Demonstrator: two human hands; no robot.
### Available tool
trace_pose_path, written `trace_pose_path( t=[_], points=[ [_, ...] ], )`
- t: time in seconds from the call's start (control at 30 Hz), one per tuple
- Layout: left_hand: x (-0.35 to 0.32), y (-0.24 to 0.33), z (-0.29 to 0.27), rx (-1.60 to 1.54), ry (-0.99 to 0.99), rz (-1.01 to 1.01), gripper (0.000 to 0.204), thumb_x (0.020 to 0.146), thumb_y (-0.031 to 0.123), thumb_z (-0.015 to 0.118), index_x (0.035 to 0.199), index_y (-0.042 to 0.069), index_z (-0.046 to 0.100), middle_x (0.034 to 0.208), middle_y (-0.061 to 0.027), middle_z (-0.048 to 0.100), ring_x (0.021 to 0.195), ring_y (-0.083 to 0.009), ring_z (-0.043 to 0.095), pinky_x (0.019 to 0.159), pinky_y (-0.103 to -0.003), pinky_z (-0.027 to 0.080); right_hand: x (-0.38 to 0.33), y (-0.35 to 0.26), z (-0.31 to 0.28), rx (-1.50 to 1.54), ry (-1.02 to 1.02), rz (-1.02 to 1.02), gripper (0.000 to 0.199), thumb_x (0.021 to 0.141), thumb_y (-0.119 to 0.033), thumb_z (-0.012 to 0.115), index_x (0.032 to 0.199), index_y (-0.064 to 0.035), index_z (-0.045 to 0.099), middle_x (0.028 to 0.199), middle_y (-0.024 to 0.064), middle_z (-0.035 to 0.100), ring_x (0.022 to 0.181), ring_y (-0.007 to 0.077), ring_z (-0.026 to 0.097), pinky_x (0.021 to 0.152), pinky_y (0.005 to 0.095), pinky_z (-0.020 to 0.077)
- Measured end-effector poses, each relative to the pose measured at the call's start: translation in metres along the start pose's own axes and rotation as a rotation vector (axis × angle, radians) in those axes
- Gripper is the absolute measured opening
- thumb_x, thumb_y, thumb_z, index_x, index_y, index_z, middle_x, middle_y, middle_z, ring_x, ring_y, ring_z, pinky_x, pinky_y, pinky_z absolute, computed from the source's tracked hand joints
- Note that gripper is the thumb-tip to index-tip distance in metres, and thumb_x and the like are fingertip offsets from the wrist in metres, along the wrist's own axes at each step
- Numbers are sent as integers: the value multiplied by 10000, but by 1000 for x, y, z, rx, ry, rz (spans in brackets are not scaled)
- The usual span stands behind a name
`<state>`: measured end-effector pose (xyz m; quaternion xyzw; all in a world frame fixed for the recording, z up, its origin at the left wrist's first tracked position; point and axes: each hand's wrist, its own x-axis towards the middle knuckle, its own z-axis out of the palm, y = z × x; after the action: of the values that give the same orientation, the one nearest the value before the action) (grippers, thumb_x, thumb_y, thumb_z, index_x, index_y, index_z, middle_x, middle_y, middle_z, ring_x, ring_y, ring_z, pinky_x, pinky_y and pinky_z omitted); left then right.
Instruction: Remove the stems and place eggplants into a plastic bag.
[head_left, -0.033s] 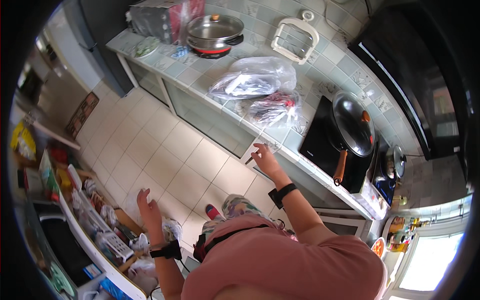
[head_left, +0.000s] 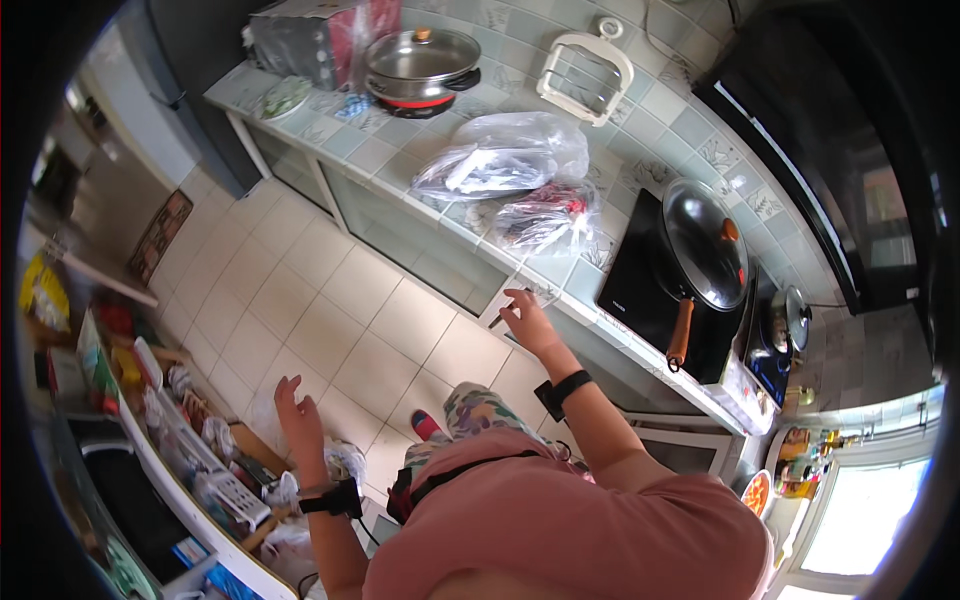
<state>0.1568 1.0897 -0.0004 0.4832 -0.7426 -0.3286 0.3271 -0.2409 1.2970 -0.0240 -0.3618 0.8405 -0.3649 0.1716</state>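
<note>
My right hand hovers by the front edge of the tiled counter, its fingers apart and slightly bent, with nothing visible in it. Closest to it on the counter is a clear plastic bag with something dark red inside. Behind that bag lies a larger clear plastic bag; its contents are hard to make out. Over the floor on the left, my left hand is raised with its fingers loosely spread and holds nothing. Both wrists wear black straps.
A lidded wok stands on a black cooktop at the right. Farther along the counter are a lidded steel pot, a plate of greens and a white rack. Cluttered shelves line the lower left.
The view has shifted very slightly, so the counter and its things sit a little farther left. Both hands keep nearly the same pose.
</note>
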Motion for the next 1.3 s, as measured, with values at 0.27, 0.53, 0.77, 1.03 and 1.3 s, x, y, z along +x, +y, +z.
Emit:
trace_pose_path(
  t=[0.27, 0.53, 0.77, 1.03, 1.3],
  points=[
    [138, 70, 119, 112, -219, 399, 384, 811, 38, 617, 1191, 70, 572, 1396, -186, 419, 1252, -375, 431, 993, -441, 386, 44, 13, -51, 41, 406, 70, 162, 882, -155, 636, 917, 3, 634, 1029, 197, 630, 954, 368, 606, 849, 396, 480],
    [199, 219, 271, 297, -364, 777, 482, 819, 114, 632, 1293, 161, 560, 1516, -160, 296, 1401, -399, 235, 1114, -594, 166, 111, 34, -113, -244, 641, 158, 280, 791, -56, 667, 1063, -58, 603, 1090, 153, 590, 1021, 375, 544, 899, 439, 439],
    [211, 210, 351, 377, -513, 909, 537, 865, 133, 598, 1384, 225, 493, 1551, -140, 249, 1422, -398, 197, 1126, -604, 127, 139, 52, -118, -144, 449, 295, 514, 768, -97, 716, 1242, -112, 518, 1192, 153, 546, 1056, 380, 560, 894, 443, 472],
    [272, 206, 375, 439, -509, 1032, 558, 868, 131, 588, 1398, 260, 471, 1547, -103, 279, 1414, -370, 245, 1138, -589, 121, 134, 40, -107, 76, 443, 416, 519, 783, -143, 741, 1247, -90, 514, 1141, 151, 579, 898, 301, 632, 792, 375, 522],
    [324, 222, 371, 350, -593, 1117, 474, 831, 67, 608, 1287, 191, 574, 1517, -89, 319, 1407, -345, 262, 1141, -569, 153, 130, -3, -51, 232, 415, 564, 455, 786, -117, 762, 1149, -42, 497, 922, 91, 616, 708, 168, 612, 675, 289, 514]
  ],
)
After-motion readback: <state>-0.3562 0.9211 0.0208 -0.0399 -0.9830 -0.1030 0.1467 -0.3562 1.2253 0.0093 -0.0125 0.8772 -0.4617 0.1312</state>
